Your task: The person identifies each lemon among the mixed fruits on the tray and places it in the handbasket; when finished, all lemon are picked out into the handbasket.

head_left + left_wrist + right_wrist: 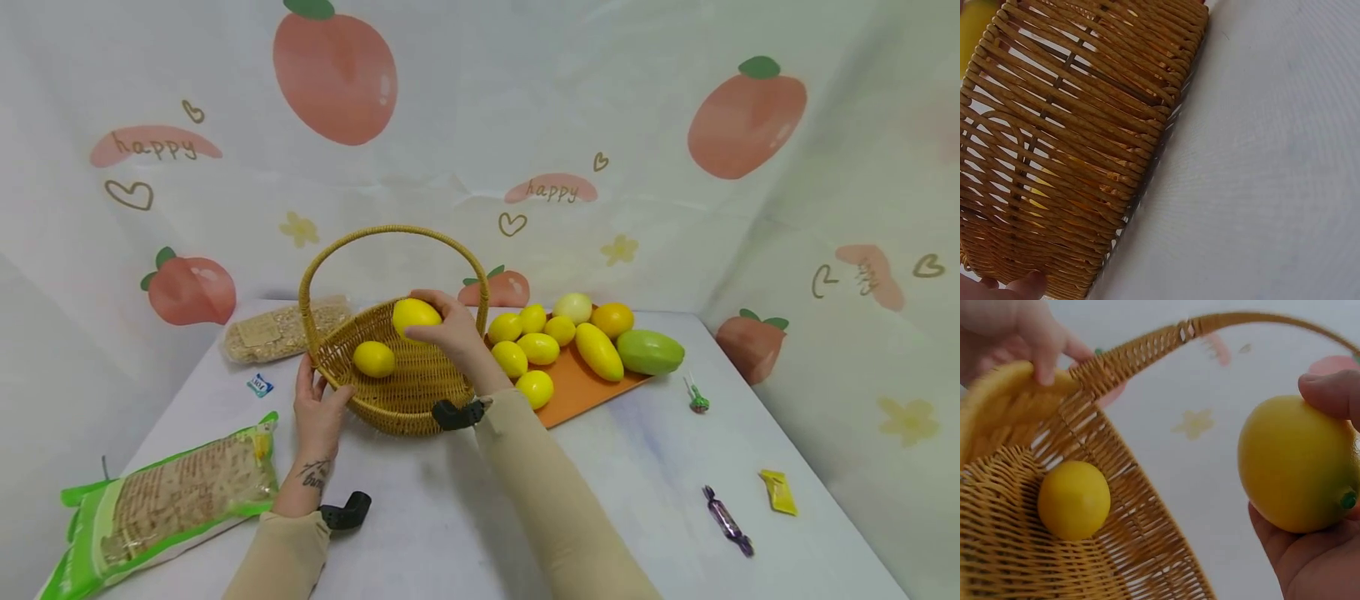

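step: placing lemon (415, 316) into basket (405, 400) | right hand (450, 329) gripped lemon | left hand (318, 408) clasped rim | next: likely lower, release

This looks like a staged tabletop set rather than a lived-in room. A white cloth backdrop (480, 125) printed with peaches, hearts and "happy" hangs on every side of a white table (645, 450), where fake-looking lemons (525, 346) sit on an orange board (581, 387) beside wrapped candies (726, 521).
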### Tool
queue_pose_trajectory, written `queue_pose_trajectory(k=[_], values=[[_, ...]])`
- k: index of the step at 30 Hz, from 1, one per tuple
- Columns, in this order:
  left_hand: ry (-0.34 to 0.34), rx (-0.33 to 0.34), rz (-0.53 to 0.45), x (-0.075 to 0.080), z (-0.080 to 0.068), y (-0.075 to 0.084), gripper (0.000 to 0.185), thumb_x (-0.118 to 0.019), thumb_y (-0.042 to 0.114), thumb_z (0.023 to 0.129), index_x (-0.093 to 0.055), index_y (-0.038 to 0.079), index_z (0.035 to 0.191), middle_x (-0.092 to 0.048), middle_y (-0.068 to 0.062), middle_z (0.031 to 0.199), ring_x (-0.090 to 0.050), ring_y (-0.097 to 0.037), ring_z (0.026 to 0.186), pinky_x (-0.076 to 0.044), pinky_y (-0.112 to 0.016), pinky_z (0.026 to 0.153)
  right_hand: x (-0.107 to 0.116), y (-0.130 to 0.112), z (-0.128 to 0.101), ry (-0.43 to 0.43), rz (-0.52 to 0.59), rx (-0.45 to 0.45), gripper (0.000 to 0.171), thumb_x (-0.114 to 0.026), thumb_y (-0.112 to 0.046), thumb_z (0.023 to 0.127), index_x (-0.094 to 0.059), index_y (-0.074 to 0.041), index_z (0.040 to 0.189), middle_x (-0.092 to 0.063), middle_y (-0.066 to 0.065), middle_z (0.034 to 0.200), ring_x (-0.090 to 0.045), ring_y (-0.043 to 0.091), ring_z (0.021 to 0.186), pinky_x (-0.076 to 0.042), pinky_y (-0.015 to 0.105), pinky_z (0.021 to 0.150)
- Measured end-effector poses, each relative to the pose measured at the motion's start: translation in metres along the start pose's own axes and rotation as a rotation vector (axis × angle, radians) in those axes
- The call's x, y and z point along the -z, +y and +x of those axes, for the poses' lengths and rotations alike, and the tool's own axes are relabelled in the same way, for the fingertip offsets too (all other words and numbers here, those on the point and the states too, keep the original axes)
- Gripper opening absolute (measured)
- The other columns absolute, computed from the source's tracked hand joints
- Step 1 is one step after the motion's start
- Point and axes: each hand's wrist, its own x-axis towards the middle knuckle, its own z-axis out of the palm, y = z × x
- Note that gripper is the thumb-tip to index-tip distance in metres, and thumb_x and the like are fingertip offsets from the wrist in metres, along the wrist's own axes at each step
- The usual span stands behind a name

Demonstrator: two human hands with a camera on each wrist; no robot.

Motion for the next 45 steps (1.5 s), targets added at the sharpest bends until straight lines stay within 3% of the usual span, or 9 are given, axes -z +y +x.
queue_pose_trajectory(k=[8, 12, 17, 21, 25, 29, 34, 39, 45], values=[[-0.010, -0.014, -0.004, 0.000, 0.001, -0.001, 0.087, -0.052, -0.009, 0.081, -0.009, 0.022, 0.150, -0.010, 0.000, 0.155, -0.020, -0.027, 0.139, -0.042, -0.018, 0.095, -0.008, 0.003, 0.030, 0.058, 0.012, -0.061, 0.059, -0.068, -0.001, 0.078, -0.049, -0.012, 0.133, -0.050, 0.006, 0.131, -0.052, 0.022, 0.109, -0.050, 0.031, 0.085], [-0.007, -0.014, 0.005, -0.001, 0.001, -0.001, 0.086, -0.052, -0.008, 0.081, -0.010, 0.022, 0.150, -0.011, 0.001, 0.155, -0.022, -0.027, 0.139, -0.043, -0.011, 0.085, -0.007, 0.004, 0.029, 0.065, 0.007, -0.046, 0.059, -0.066, -0.001, 0.080, -0.047, -0.012, 0.135, -0.047, 0.005, 0.138, -0.045, 0.021, 0.125, -0.043, 0.034, 0.099], [-0.011, -0.008, 0.008, -0.002, 0.001, -0.001, 0.086, -0.052, -0.007, 0.082, -0.009, 0.024, 0.150, -0.010, 0.001, 0.155, -0.020, -0.025, 0.139, -0.043, -0.014, 0.092, -0.004, 0.001, 0.018, 0.057, 0.027, 0.015, 0.057, -0.065, -0.002, 0.082, -0.045, -0.009, 0.136, -0.043, 0.005, 0.142, -0.031, 0.014, 0.137, -0.029, 0.032, 0.111], [-0.015, -0.010, 0.015, -0.003, 0.001, 0.000, 0.085, -0.051, -0.006, 0.084, -0.008, 0.025, 0.150, -0.008, 0.001, 0.156, -0.018, -0.024, 0.140, -0.040, -0.021, 0.099, 0.001, -0.006, 0.001, 0.053, 0.044, 0.066, 0.055, -0.065, 0.000, 0.082, -0.046, -0.005, 0.134, -0.046, 0.010, 0.140, -0.035, 0.016, 0.134, -0.029, 0.032, 0.111], [-0.012, -0.021, 0.010, -0.004, 0.002, 0.003, 0.085, -0.051, -0.006, 0.084, -0.008, 0.025, 0.150, -0.008, 0.003, 0.156, -0.019, -0.023, 0.140, -0.042, -0.017, 0.093, 0.012, -0.010, -0.022, 0.087, 0.087, 0.109, 0.054, -0.064, 0.004, 0.080, -0.048, 0.000, 0.131, -0.048, 0.016, 0.136, -0.041, 0.021, 0.130, -0.031, 0.034, 0.110], [0.001, -0.008, 0.021, -0.004, 0.005, 0.005, 0.085, -0.052, -0.006, 0.083, -0.009, 0.025, 0.150, -0.008, 0.004, 0.156, -0.020, -0.023, 0.140, -0.041, -0.022, 0.098, 0.031, -0.007, -0.047, 0.183, 0.171, 0.136, 0.052, -0.064, 0.007, 0.077, -0.050, 0.002, 0.127, -0.050, 0.019, 0.133, -0.042, 0.029, 0.128, -0.030, 0.041, 0.110], [0.005, 0.013, 0.035, -0.002, 0.005, 0.006, 0.086, -0.051, -0.005, 0.082, -0.008, 0.026, 0.150, -0.007, 0.004, 0.156, -0.019, -0.023, 0.140, -0.035, -0.034, 0.107, 0.057, 0.009, -0.072, 0.397, 0.205, 0.176, 0.051, -0.065, 0.007, 0.076, -0.051, 0.004, 0.124, -0.055, 0.014, 0.126, -0.045, 0.030, 0.125, -0.030, 0.047, 0.109], [-0.004, 0.021, 0.044, -0.001, 0.002, 0.004, 0.086, -0.052, -0.004, 0.083, -0.008, 0.028, 0.150, -0.005, 0.004, 0.156, -0.018, -0.023, 0.140, -0.035, -0.034, 0.107, 0.077, 0.035, -0.089, 0.629, 0.186, 0.117, 0.052, -0.065, 0.005, 0.078, -0.047, 0.002, 0.128, -0.053, 0.011, 0.128, -0.042, 0.028, 0.127, -0.029, 0.043, 0.110], [0.001, 0.027, 0.049, 0.001, 0.001, 0.000, 0.086, -0.052, -0.004, 0.083, -0.008, 0.028, 0.150, -0.006, 0.004, 0.156, -0.018, -0.023, 0.140, -0.033, -0.036, 0.108, 0.084, 0.070, -0.100, 0.787, 0.070, 0.002, 0.059, -0.068, -0.005, 0.079, -0.043, 0.000, 0.132, -0.043, 0.016, 0.139, -0.034, 0.029, 0.132, -0.022, 0.045, 0.113]])
